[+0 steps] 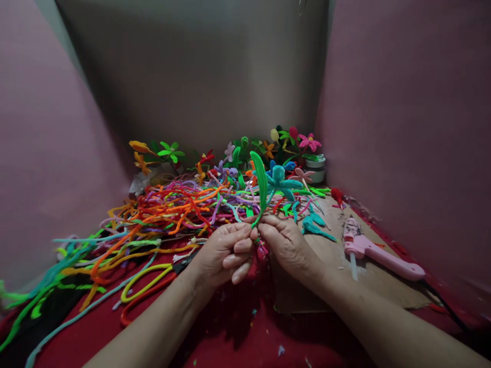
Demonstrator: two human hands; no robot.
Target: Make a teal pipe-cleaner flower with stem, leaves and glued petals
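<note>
A long green pipe-cleaner leaf [260,181] stands upright in the middle, its lower end pinched between the fingertips of both hands. My left hand [226,250] grips the stem with thumb and forefinger, the other fingers curled below. My right hand [286,245] closes on the same spot from the right, its fingertips partly hidden. Just behind the leaf is a teal flower [282,183]; whether it is held too cannot be made out. Teal pieces [315,227] lie on the cardboard [307,301] beyond my right hand.
A pink glue gun [387,260] lies on the cardboard at the right, its cord trailing off. Scissors with yellow and red handles [132,294] rest beside my left forearm. Tangled colourful pipe cleaners [164,202] cover the left and centre. Finished flowers [171,152] and a white jar [316,168] stand behind.
</note>
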